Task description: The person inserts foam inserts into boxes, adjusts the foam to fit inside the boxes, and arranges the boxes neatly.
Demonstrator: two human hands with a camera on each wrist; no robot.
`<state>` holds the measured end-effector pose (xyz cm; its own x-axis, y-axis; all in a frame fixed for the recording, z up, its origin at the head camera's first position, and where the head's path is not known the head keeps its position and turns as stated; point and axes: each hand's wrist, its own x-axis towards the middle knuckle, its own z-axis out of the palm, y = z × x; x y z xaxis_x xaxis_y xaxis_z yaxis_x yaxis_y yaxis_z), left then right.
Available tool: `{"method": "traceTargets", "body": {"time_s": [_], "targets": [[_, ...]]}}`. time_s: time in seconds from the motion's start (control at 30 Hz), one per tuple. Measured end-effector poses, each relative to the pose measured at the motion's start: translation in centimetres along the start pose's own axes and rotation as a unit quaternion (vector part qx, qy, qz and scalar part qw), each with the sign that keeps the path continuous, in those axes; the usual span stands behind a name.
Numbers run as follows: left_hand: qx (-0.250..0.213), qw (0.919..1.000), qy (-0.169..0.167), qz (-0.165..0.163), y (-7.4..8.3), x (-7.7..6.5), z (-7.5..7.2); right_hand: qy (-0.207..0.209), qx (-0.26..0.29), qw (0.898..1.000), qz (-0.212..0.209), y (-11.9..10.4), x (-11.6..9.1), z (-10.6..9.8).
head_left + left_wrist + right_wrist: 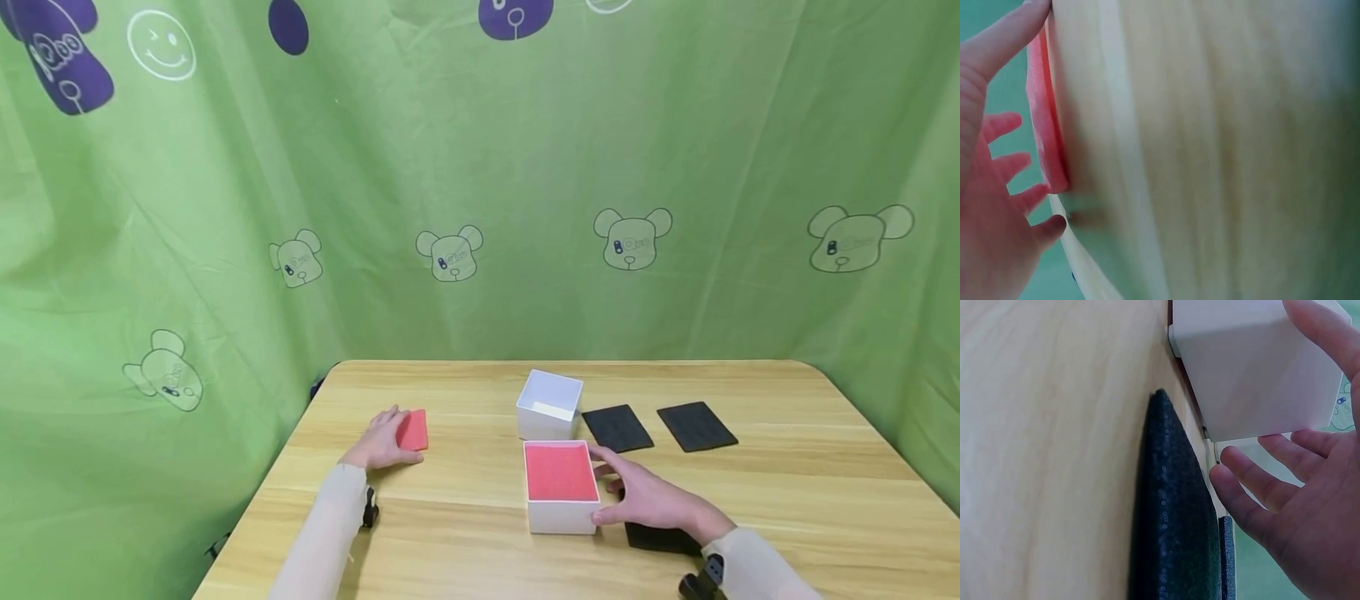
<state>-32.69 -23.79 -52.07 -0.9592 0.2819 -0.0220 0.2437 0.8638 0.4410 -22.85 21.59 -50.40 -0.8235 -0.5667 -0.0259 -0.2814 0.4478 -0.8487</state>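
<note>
On the left of the table, my left hand [381, 442] lies over a thin red foam square [414, 430]. Its fingers are spread in the left wrist view, with the thumb at one end of the foam [1046, 119] and a fingertip touching the other. My right hand [652, 496] holds the right side of a white box [564, 517], thumb at the near corner and fingers at the far side. A red square sheet [561, 472] fills the box top. The right wrist view shows the thumb over the white wall [1247, 381], with some fingertips hidden behind it.
Behind the held box stands a second white box [547, 425], open at the top. Two black squares [617, 427] lie to its right. Another black square [660, 538] is partly under the right hand. A green curtain [540, 317] hangs behind the wooden table [457, 550].
</note>
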Motion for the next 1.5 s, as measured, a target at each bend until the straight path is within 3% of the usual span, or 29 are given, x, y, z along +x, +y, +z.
{"method": "traceTargets", "body": {"time_s": [0.33, 0.97, 1.17, 1.27, 1.5], "targets": [[0.006, 0.9999, -0.01, -0.012, 0.2, 0.2, -0.1, 0.0, 0.003, 1.0, 0.002, 0.0, 0.0, 0.0], [0.006, 0.9979, -0.064, 0.012, 1.8, -0.6, -0.9, -0.002, 0.008, 1.0, -0.002, -0.2, 0.0, 0.0], [0.011, 0.9984, -0.044, 0.033, 2.4, -1.0, -0.7, -0.002, 0.007, 1.0, -0.002, -0.2, -0.1, 0.1], [0.016, 0.9989, -0.035, 0.026, 2.6, -1.0, -0.4, -0.003, 0.009, 1.0, -0.001, -0.3, -0.1, 0.0], [-0.028, 0.9987, -0.023, 0.035, 3.7, -1.1, 0.2, -0.003, 0.002, 1.0, -0.012, -0.4, -0.1, 0.1]]}}
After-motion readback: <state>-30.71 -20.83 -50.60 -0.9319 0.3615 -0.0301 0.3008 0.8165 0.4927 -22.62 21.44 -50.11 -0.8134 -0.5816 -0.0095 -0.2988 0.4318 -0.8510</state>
